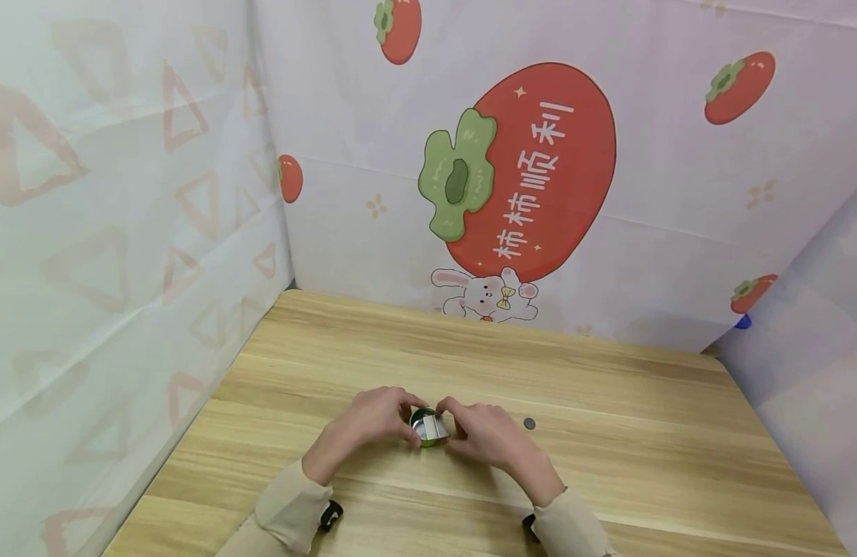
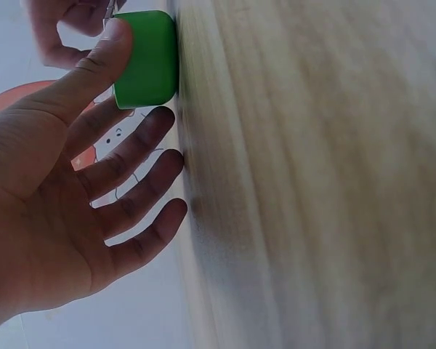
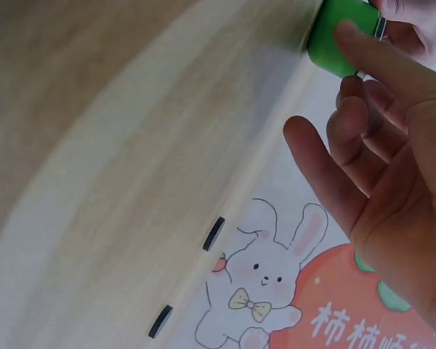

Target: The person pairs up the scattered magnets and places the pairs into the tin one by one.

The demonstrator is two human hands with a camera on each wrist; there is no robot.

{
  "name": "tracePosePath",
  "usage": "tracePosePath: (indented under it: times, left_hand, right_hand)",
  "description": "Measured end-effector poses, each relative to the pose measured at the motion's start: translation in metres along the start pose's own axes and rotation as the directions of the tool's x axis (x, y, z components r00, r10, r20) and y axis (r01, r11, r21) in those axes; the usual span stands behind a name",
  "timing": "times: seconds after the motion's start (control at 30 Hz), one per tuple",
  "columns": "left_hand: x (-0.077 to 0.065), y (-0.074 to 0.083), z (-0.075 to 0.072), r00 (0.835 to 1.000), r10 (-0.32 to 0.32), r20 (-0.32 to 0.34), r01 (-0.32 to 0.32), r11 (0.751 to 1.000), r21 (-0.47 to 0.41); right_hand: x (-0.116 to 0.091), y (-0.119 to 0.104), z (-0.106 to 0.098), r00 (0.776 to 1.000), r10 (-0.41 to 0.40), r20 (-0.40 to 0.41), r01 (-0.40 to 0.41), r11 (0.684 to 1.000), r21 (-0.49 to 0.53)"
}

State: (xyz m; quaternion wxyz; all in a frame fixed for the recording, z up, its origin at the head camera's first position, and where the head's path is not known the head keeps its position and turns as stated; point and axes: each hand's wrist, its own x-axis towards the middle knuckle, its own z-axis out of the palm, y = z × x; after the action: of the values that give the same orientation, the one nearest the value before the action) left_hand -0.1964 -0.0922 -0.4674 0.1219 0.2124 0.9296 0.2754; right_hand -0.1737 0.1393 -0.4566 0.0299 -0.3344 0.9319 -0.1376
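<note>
Between the two hands on the tabletop is a small green round container (image 1: 416,422) with a shiny, silvery inside. A pale grey, folded-looking flat piece (image 1: 431,428) lies across its opening. My left hand (image 1: 380,415) grips the container from the left with thumb and forefinger; in the left wrist view the thumb presses the green wall (image 2: 149,62) while the other fingers stay spread. On the other side, my right hand (image 1: 489,433) pinches the container's right edge. Its thumb lies over the green side (image 3: 333,42) in the right wrist view.
A small dark disc (image 1: 529,423) lies on the wooden table (image 1: 651,456) to the right of my right hand. Two dark discs, a nearer (image 3: 160,321) and a farther disc (image 3: 214,234), appear in the right wrist view. Printed cloth (image 1: 359,255) hangs behind and on both sides.
</note>
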Motion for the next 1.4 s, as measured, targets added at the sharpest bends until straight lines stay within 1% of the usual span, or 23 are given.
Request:
tracePosePath:
  times: [0.17, 0.27, 0.37, 0.5, 0.6, 0.67, 0.77, 0.9, 1.0, 1.1, 1.23, 1.33, 1.4]
  left_hand:
    - [0.000, 0.001, -0.001, 1.000, -0.004, 0.005, 0.004, 1.000, -0.002]
    - [0.001, 0.001, -0.001, 1.000, -0.004, 0.006, 0.004, 1.000, -0.005]
    - [0.001, 0.001, -0.001, 1.000, -0.001, 0.007, 0.001, 1.000, -0.003]
    - [0.001, 0.002, -0.002, 1.000, 0.008, 0.018, -0.008, 1.000, -0.013]
    - [0.000, 0.004, -0.002, 0.999, 0.017, 0.037, -0.016, 0.999, -0.029]
    - [0.000, 0.005, -0.001, 0.999, 0.022, 0.046, -0.021, 0.999, -0.033]
    - [0.000, 0.005, 0.001, 0.999, 0.026, 0.048, -0.025, 0.999, -0.022]
    - [0.000, 0.005, 0.001, 0.999, 0.032, 0.041, -0.032, 0.999, 0.007]
    - [0.000, 0.006, 0.000, 0.999, 0.031, 0.040, -0.032, 0.999, 0.021]
    - [0.000, 0.007, 0.000, 0.999, 0.034, 0.039, -0.035, 0.999, 0.028]
    - [0.000, 0.007, 0.002, 0.999, 0.033, 0.041, -0.034, 0.999, 0.030]
    - [-0.001, 0.007, 0.002, 0.999, 0.028, 0.036, -0.029, 0.999, 0.030]
    - [-0.001, 0.006, 0.003, 0.999, 0.027, 0.031, -0.028, 0.999, 0.028]
  right_hand:
    - [0.002, 0.002, 0.002, 0.995, -0.084, -0.056, 0.082, 0.996, -0.029]
    - [0.003, 0.002, 0.001, 0.987, -0.134, -0.093, 0.128, 0.990, -0.064]
    - [0.004, 0.002, -0.001, 0.978, -0.177, -0.113, 0.168, 0.982, -0.085]
    - [0.006, 0.001, -0.006, 0.969, -0.223, -0.106, 0.213, 0.972, -0.094]
    - [0.007, 0.001, -0.008, 0.970, -0.234, -0.067, 0.225, 0.968, -0.113]
    - [0.007, 0.001, -0.009, 0.973, -0.228, -0.030, 0.223, 0.967, -0.126]
    - [0.007, 0.002, -0.009, 0.980, -0.198, 0.033, 0.200, 0.973, -0.115]
    - [0.007, 0.001, -0.009, 0.985, -0.132, 0.111, 0.141, 0.987, -0.073]
    - [0.009, -0.001, -0.009, 0.982, -0.083, 0.168, 0.089, 0.996, -0.028]
    - [0.013, -0.003, -0.009, 0.976, -0.055, 0.210, 0.052, 0.998, 0.019]
    - [0.019, -0.007, -0.007, 0.972, -0.045, 0.231, 0.033, 0.998, 0.053]
    - [0.022, -0.009, -0.005, 0.975, -0.037, 0.221, 0.023, 0.998, 0.064]
    - [0.023, -0.010, -0.004, 0.978, -0.018, 0.208, 0.001, 0.997, 0.079]
